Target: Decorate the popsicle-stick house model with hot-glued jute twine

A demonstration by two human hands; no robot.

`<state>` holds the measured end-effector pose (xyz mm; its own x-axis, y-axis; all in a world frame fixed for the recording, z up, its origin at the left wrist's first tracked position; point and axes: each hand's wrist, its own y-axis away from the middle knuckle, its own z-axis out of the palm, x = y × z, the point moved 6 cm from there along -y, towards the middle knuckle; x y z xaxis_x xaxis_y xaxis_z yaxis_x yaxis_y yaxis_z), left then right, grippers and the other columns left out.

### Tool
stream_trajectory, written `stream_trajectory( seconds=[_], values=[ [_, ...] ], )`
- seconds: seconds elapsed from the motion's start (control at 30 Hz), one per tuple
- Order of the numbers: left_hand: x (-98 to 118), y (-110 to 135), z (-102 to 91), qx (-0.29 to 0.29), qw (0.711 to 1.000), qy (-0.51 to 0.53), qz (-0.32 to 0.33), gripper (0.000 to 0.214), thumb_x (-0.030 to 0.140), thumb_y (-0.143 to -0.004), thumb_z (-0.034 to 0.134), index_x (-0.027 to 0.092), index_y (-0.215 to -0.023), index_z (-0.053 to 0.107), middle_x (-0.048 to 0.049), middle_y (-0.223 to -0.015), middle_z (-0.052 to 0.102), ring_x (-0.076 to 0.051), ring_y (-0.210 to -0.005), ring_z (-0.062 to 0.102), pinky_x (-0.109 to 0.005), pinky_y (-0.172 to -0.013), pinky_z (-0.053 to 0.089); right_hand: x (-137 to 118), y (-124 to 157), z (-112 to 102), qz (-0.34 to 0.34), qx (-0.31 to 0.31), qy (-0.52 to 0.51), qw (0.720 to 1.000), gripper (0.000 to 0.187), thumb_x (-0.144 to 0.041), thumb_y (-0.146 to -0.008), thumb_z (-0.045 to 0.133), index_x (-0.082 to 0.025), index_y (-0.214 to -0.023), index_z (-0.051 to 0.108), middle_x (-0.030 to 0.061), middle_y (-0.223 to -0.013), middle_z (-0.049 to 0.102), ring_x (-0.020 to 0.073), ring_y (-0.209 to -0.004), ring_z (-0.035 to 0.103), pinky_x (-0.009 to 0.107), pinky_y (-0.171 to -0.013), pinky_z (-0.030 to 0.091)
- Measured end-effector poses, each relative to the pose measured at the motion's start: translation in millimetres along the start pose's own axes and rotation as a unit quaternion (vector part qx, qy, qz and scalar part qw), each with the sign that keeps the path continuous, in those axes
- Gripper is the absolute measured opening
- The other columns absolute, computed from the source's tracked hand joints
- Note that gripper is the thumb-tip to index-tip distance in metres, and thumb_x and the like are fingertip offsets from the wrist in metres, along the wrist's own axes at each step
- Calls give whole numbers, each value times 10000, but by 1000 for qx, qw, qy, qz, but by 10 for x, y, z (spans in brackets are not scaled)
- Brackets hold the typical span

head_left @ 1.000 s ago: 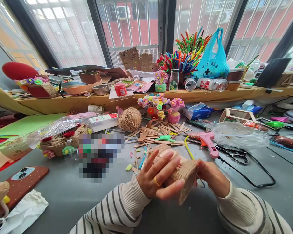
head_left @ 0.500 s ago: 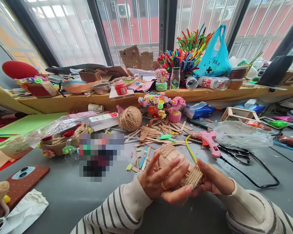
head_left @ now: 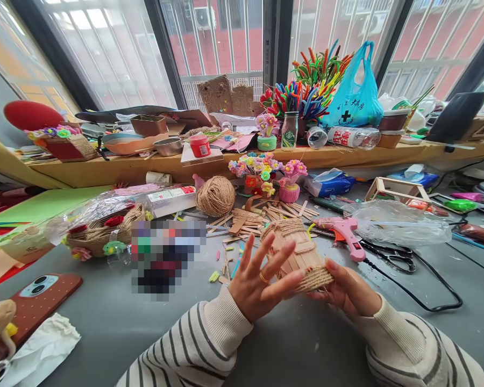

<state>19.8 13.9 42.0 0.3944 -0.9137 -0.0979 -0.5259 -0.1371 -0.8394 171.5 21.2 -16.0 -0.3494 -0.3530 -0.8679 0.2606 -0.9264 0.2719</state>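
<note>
My right hand (head_left: 353, 290) grips a small craft piece of popsicle sticks (head_left: 302, 259) by its lower right edge, thumb on the near side. Rows of jute twine wrap the piece at both ends, and pale flat sticks show between them. My left hand (head_left: 255, 285), a ring on one finger, is spread in front of the piece's left side; whether its fingertips touch it I cannot tell. Behind the piece lie loose popsicle sticks (head_left: 284, 208) and a pink glue gun (head_left: 347, 236). A ball of jute twine (head_left: 215, 196) sits farther back.
Left on the table are a twine-wrapped basket (head_left: 100, 236), a brown-cased phone (head_left: 44, 298) and crumpled white paper (head_left: 50, 344). Black-handled scissors (head_left: 395, 258) and the glue gun's cord (head_left: 423, 306) lie to the right. Pipe-cleaner flowers (head_left: 292, 180) stand near the shelf (head_left: 153, 167).
The craft piece has turned so more of its stick face shows, and it covers most of the yellow strip behind it. My left hand's fingers have lifted and spread wider.
</note>
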Motion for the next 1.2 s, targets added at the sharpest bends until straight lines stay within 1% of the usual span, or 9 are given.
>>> stream_trajectory(
  seconds=[0.13,0.23,0.3,0.37,0.43,0.53,0.83,1.03,1.2],
  values=[
    [-133,20,46,-17,993,60,-97,937,239,-662,724,250,-1413,164,-160,-1523,162,-325,-1403,130,-567,-1092,190,-70,-9,-83,-40,53,-35,997,391,-547,-668,672,-197,-835,727,77,-906,733,188,-797,686,279,-698,555],
    [-251,66,110,-31,954,194,-226,1068,328,-603,779,257,-1423,97,-200,-1496,192,-371,-1373,208,-580,-1065,247,-118,-6,-173,-84,108,-16,990,399,-567,-665,662,-204,-820,719,81,-924,729,222,-853,678,354,-749,559],
    [-337,143,201,-32,875,321,-362,1088,346,-588,794,265,-1416,93,-202,-1422,322,-359,-1317,333,-563,-1056,275,-147,-3,-216,-119,134,12,984,412,-576,-659,663,-203,-829,707,85,-946,724,245,-909,667,401,-788,553],
    [-355,246,332,-33,751,442,-489,1052,376,-589,793,273,-1400,132,-167,-1285,467,-320,-1218,464,-538,-1036,309,-150,-5,-236,-144,150,25,978,421,-575,-652,670,-209,-860,701,84,-971,717,257,-934,659,433,-810,547],
    [-301,294,438,-29,646,526,-552,1029,408,-544,816,280,-1364,208,-126,-1172,534,-296,-1133,530,-516,-1014,335,-121,-11,-233,-153,159,23,975,423,-566,-643,684,-218,-883,700,79,-974,716,261,-932,659,441,-810,549],
    [-226,273,508,-1,571,597,-564,982,393,-468,857,269,-1271,306,-91,-1091,552,-283,-1069,565,-494,-994,355,-58,-14,-202,-154,174,31,972,471,-554,-605,717,-199,-914,691,86,-949,717,278,-900,666,433,-761,566],
    [-253,263,517,22,546,620,-563,743,342,-460,865,208,-1078,475,-99,-1102,566,-294,-1085,552,-481,-968,393,-95,71,-69,-215,187,101,953,597,-555,-574,733,-180,-1031,642,102,-1092,679,305,-1063,601,392,-894,515],
    [-284,251,524,16,549,656,-517,596,320,-547,823,189,-1069,565,-99,-1160,609,-304,-1150,525,-465,-1015,350,-112,81,-34,-249,152,87,952,594,-454,-588,768,-192,-1094,602,108,-1138,647,266,-1068,593,318,-771,563],
    [-273,235,537,8,546,682,-486,577,296,-571,812,206,-1078,551,-75,-1102,644,-287,-1103,562,-449,-984,376,-83,80,-26,-260,154,136,944,646,-488,-622,736,-191,-1169,564,128,-1199,601,272,-1096,569,343,-792,565]
  ],
)
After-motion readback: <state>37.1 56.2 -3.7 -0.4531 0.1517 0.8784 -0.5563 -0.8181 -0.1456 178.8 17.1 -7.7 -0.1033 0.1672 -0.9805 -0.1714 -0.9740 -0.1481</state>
